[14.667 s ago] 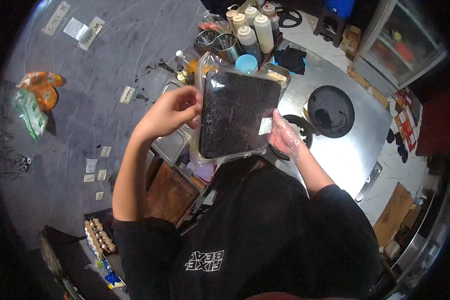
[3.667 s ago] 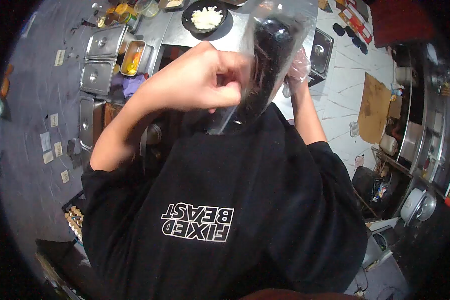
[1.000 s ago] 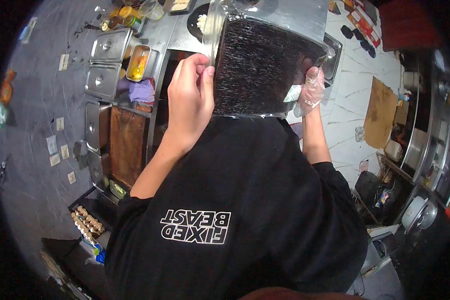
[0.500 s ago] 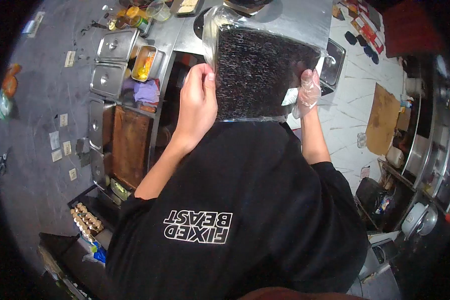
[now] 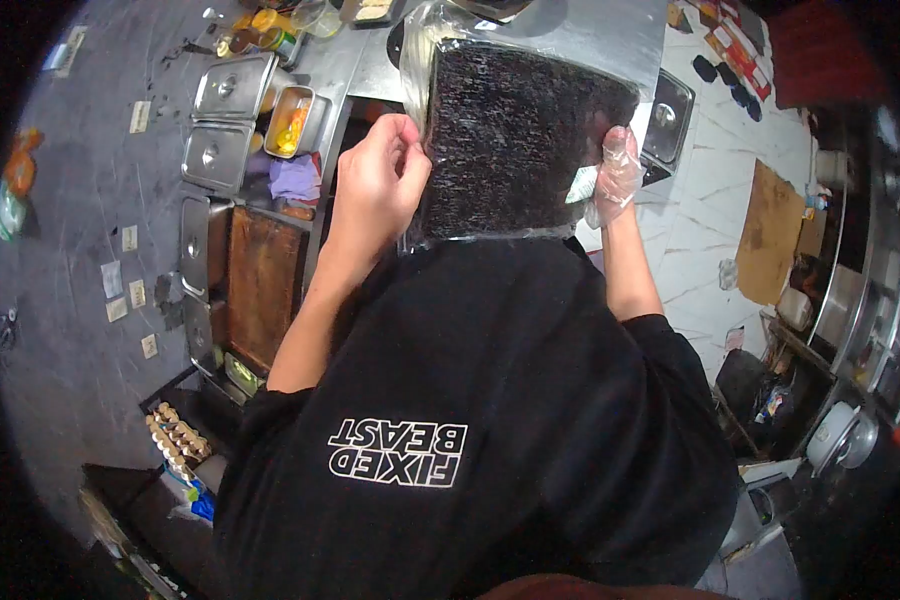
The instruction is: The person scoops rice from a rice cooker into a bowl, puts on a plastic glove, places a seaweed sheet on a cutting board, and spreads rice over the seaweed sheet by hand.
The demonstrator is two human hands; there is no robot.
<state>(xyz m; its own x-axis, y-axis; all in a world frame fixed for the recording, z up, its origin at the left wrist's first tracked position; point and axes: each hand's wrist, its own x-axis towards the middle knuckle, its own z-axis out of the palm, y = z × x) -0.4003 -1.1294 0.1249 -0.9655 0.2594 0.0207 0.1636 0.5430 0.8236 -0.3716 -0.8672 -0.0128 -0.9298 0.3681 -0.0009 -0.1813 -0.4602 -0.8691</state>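
"What's closest?"

"One black shirt [image 5: 370, 540], bearing two words in white. Just beyond it are two hands and one clear plastic pack [image 5: 530, 140] with something dark and flat inside. The pack is up in front of the chest, between the hands."

"And the fingers?"

"The right hand [image 5: 618, 180], in one clear glove, grasps the pack's right edge, thumb on the face towards us. The left hand [image 5: 382, 180] is bare, its fingers curled in to the thumb at the left edge. I can't tell whether they pinch the film."

"Anything else on the pack?"

"One small white packet [image 5: 581, 184], just beside the gloved hand."

"Further out?"

"On the left, one brown board [image 5: 265, 290], one purple cloth [image 5: 295, 178] and one open metal pan [image 5: 295, 120] with orange and yellow food in it. Just beside that pan, two lidded pans [image 5: 234, 87] sit next to each other."

"Beyond those?"

"Five small labels [image 5: 136, 292] clustered on the grey surface [image 5: 70, 200], and over on the right, one big cardboard sheet [image 5: 770, 230] on the pale floor [image 5: 705, 225]."
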